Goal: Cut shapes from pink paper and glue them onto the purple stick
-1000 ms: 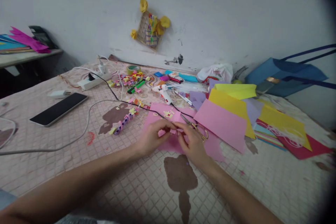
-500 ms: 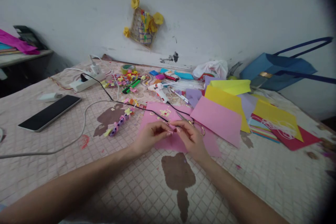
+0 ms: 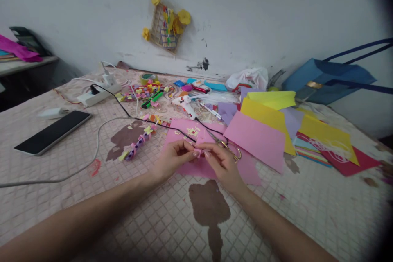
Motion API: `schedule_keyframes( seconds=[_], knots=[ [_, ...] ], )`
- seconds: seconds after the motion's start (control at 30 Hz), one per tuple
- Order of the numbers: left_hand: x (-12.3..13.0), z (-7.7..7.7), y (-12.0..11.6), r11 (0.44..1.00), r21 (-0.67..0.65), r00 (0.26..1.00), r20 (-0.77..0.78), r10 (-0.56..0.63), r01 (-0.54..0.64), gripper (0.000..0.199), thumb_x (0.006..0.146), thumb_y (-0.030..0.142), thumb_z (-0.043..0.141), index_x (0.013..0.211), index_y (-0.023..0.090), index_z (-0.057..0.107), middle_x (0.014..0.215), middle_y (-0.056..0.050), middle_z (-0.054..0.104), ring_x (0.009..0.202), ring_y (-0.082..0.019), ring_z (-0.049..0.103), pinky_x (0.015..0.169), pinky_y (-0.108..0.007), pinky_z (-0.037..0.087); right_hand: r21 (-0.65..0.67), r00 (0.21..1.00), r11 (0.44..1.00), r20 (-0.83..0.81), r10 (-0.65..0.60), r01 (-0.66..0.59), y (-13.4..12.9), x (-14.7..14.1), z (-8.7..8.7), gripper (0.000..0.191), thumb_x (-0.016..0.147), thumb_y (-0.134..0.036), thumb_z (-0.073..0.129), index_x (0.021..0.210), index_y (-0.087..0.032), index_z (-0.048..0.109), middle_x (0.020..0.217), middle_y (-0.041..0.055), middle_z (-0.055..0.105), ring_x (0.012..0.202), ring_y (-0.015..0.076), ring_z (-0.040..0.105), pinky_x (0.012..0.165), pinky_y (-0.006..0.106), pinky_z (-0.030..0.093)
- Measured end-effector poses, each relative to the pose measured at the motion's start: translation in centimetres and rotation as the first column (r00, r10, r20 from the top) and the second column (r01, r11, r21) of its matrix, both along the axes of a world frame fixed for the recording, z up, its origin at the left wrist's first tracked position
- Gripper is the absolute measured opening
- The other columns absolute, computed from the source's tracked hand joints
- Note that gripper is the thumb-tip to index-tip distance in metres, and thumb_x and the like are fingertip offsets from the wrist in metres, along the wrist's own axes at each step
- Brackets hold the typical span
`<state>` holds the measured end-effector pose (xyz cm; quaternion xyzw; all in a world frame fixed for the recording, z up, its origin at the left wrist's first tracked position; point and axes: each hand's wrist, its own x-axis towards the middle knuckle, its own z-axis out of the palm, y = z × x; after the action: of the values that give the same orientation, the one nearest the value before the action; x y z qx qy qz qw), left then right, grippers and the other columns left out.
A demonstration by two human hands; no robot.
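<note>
Between my fingertips is a small piece of pink paper (image 3: 199,153). My left hand (image 3: 176,157) pinches its left side, and my right hand (image 3: 219,161) pinches its right side. Both hands are over a pink sheet (image 3: 248,168) lying on the table, with yellow paper scraps (image 3: 193,132) on it. Scissors (image 3: 235,152) with gold handles lie just behind my right hand. To the left is a purple dotted roll (image 3: 137,146) wrapped with pink strips, with yellow pieces near its ends. Behind my hands rests a white glue gun (image 3: 186,106).
A phone (image 3: 52,133), a power strip (image 3: 100,95) and cables occupy the left. Coloured sheets (image 3: 256,141) are stacked at the right, near a blue bag (image 3: 325,80). A green cutter (image 3: 152,99) and a tape roll (image 3: 148,78) lie at the back.
The pink piece shows more plainly between my fingertips, and my fingers have shifted slightly around it. The whole view has moved a little; other things stay in place.
</note>
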<state>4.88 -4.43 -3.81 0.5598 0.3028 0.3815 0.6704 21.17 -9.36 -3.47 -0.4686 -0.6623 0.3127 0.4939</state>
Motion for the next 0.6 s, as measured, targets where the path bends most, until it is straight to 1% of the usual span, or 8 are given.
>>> schedule_keyframes(
  seconds=[0.1, 0.23, 0.33, 0.4, 0.5, 0.6],
  knots=[
    [-0.03, 0.01, 0.07, 1.000, 0.004, 1.000, -0.021, -0.001, 0.001, 0.023, 0.072, 0.030, 0.069, 0.072, 0.010, 0.057, 0.063, 0.000, 0.059, 0.059, -0.009, 0.053, 0.059, -0.022, 0.042, -0.017, 0.999, 0.999, -0.023, -0.044, 0.043, 0.14, 0.03, -0.10, 0.022, 0.087, -0.023, 0.047, 0.103, -0.022, 0.063, 0.101, 0.0053, 0.066, 0.092, 0.0179, 0.061, 0.080, 0.032, 0.049],
    [-0.08, -0.37, 0.11, 0.999, -0.003, 0.998, -0.041, -0.045, 0.045, 0.024, 0.071, 0.030, 0.070, 0.072, 0.010, 0.057, 0.064, -0.001, 0.060, 0.060, -0.009, 0.054, 0.060, -0.023, 0.042, -0.065, 0.990, 0.992, -0.082, -0.113, 0.107, 0.41, 0.17, -0.35, 0.016, 0.084, -0.026, 0.054, 0.097, -0.021, 0.063, 0.090, 0.0039, 0.066, 0.079, 0.0160, 0.061, 0.070, 0.028, 0.049],
    [-0.07, -0.59, 0.07, 0.998, -0.007, 0.997, -0.056, -0.059, 0.059, 0.023, 0.070, 0.029, 0.071, 0.073, 0.010, 0.058, 0.068, -0.002, 0.062, 0.064, -0.010, 0.055, 0.063, -0.023, 0.043, -0.061, 0.990, 0.993, -0.087, -0.110, 0.105, 0.52, 0.25, -0.53, 0.011, 0.083, -0.024, 0.056, 0.091, -0.020, 0.064, 0.086, 0.0029, 0.065, 0.079, 0.0158, 0.060, 0.071, 0.028, 0.048],
    [-0.02, -0.61, 0.04, 0.999, -0.017, 0.997, -0.055, -0.046, 0.046, 0.024, 0.069, 0.030, 0.072, 0.074, 0.010, 0.059, 0.070, -0.003, 0.062, 0.065, -0.011, 0.056, 0.064, -0.024, 0.043, -0.051, 0.993, 0.994, -0.070, -0.098, 0.094, 0.55, 0.26, -0.57, 0.011, 0.083, -0.022, 0.056, 0.090, -0.020, 0.064, 0.087, 0.0029, 0.065, 0.080, 0.0160, 0.060, 0.072, 0.029, 0.047],
    [0.09, -0.51, 0.03, 0.999, -0.039, 0.999, -0.029, -0.033, 0.031, 0.024, 0.069, 0.031, 0.072, 0.072, 0.011, 0.058, 0.067, -0.001, 0.061, 0.063, -0.010, 0.055, 0.062, -0.023, 0.042, -0.044, 0.994, 0.995, -0.060, -0.092, 0.089, 0.55, 0.21, -0.51, 0.011, 0.083, -0.021, 0.056, 0.090, -0.020, 0.064, 0.088, 0.0032, 0.065, 0.082, 0.0162, 0.059, 0.072, 0.028, 0.046],
    [0.16, -0.40, 0.06, 0.998, -0.049, 0.999, -0.017, -0.040, 0.039, 0.025, 0.070, 0.031, 0.071, 0.071, 0.011, 0.057, 0.064, 0.000, 0.060, 0.059, -0.009, 0.053, 0.059, -0.022, 0.041, -0.051, 0.994, 0.994, -0.055, -0.096, 0.093, 0.45, 0.11, -0.36, 0.011, 0.084, -0.023, 0.055, 0.089, -0.020, 0.064, 0.084, 0.0028, 0.064, 0.077, 0.0153, 0.058, 0.070, 0.028, 0.045]
  ],
)
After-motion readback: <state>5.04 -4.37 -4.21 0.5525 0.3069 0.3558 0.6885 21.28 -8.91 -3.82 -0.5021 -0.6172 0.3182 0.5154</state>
